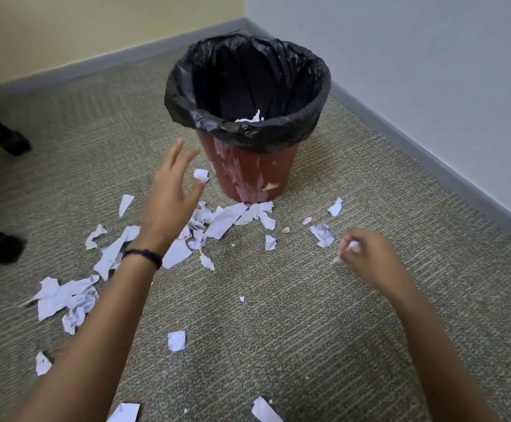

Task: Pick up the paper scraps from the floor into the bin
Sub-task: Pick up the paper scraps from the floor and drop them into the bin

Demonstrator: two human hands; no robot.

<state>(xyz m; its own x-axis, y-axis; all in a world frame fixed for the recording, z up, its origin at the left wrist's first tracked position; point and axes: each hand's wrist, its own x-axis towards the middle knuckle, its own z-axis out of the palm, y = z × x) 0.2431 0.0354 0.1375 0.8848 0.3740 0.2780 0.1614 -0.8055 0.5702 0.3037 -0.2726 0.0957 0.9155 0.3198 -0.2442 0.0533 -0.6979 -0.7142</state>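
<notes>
1. Head view: a red bin (249, 175) lined with a black bag (187, 83) stood upright on the carpeted floor (309, 315) near the room's corner, at about 12 o'clock from the person.
2. A bit of white paper (252, 118) showed inside the bin, just above the near rim.
3. The left hand (169, 196) was released, fingers spread and empty, held in the air just at 9 o'clock of the bin's base. A black band (144, 256) circled its wrist.
4. A small scrap (201, 174) showed just by the left fingertips; whether it lay on the floor or was in the air could not be told.
5. The right hand (367, 254) was down at the floor at about 4 o'clock from the bin, its fingers pinched on a small white scrap (353, 245).
6. The paper scraps (227, 219) lay thickest at 6 o'clock of the bin, touching its base, and trailed toward 8 o'clock under the left forearm to a larger heap (62, 296).
7. Single pieces lay apart: one (176, 340) between the forearms, others at the bottom edge.
8. Two black chair casters (1, 248) stood at 9 o'clock, well apart from the scraps.
</notes>
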